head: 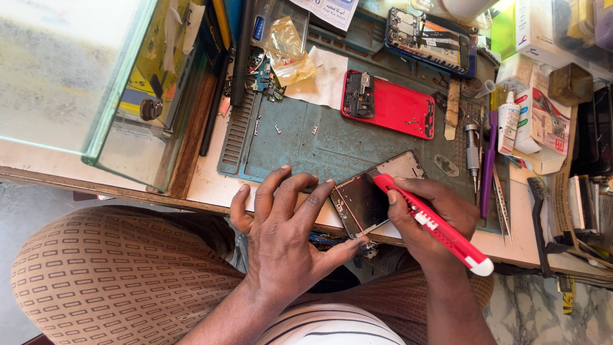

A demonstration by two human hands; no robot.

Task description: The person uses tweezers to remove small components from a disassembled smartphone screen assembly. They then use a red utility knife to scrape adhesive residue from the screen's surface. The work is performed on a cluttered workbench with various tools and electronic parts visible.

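— What's going on at the bench, seen from above?

— Lower middle of the frame, at the near edge of the teal work mat (332,144), lies an opened phone body (370,195), dark inner face up. The left hand (281,236) rests beside it, fingers spread wide, fingertips (327,186) pressing its left edge, thumb under the lower corner. It pins the phone rather than gripping it.

— And the other?

— The right hand (428,214) is closed around a red utility knife (434,223), tip at the phone's upper right edge, white tail pointing to the lower right.

— How would that phone handle?

— Light, thin, stiff, I'd judge, and fragile. It looks smooth enough to slide on the mat. Best held by the frame edges, not the bare middle.

— Anything else around?

— A red back cover (389,105) sits in the upper middle, another stripped phone (431,38) near the top edge. Right of centre are a screwdriver (472,150), a purple pry tool (489,163) and tweezers (502,201). A glass case (96,83) fills the upper left. Patterned brown trousers (108,268) cover the lower left.
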